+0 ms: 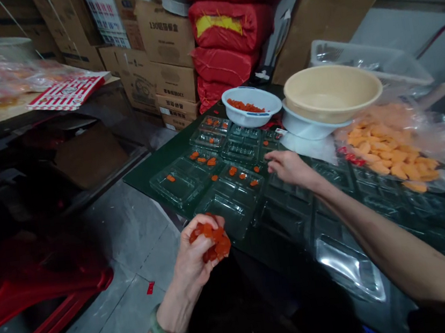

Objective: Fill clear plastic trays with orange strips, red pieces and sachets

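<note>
The dark table [154, 170] carries clear trays [227, 201] in front of the white bowl [241, 118], rows running toward it. The right hand [289, 166] hovers just before the bowl, fingers curled; whether it pinches anything I cannot tell. The left hand [193, 262], well short of the bowl, clenches roundish orange pieces [214, 243], no long axis evident. Best, I judge: one piece per pocket, centred.
</note>
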Tool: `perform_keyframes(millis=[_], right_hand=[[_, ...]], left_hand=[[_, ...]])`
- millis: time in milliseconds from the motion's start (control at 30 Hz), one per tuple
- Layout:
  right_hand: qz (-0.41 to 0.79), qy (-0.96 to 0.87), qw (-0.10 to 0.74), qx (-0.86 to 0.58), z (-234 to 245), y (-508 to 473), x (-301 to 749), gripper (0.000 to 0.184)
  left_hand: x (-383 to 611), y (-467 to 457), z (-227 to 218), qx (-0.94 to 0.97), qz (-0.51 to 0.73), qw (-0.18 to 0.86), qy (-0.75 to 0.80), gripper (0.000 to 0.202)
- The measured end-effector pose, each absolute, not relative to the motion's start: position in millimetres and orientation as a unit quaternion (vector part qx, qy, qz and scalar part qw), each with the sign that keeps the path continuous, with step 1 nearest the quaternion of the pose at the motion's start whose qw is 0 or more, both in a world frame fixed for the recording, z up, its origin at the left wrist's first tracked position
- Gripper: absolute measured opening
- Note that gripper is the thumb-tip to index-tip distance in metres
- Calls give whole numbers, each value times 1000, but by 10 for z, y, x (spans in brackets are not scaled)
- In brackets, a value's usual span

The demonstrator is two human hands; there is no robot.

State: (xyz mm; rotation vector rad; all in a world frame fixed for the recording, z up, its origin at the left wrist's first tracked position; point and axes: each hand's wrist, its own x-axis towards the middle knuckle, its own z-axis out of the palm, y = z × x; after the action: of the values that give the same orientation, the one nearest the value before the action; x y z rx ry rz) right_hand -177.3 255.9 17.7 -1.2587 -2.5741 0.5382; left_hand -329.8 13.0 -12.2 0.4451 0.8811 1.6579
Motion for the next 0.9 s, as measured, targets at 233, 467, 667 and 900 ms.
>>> perform_keyframes(millis=[233,467,667,900], right_hand=[[316,-815,188,-447,219,2654,-1699,12],[189,-913,59,-356,-27,2308,-1961,25],[55,-868,9,-493,22,2559,-2035,22],[12,-874,-86,-477,-52,2723,-2267,17]], left_hand=[[-3293,184,-79,168,706,575,378,15],[-3275,228,-75,168,699,579,384,14],[-3269,235,-75,152,698,578,395,16],[-3303,232,-95,144,710,573,383,14]])
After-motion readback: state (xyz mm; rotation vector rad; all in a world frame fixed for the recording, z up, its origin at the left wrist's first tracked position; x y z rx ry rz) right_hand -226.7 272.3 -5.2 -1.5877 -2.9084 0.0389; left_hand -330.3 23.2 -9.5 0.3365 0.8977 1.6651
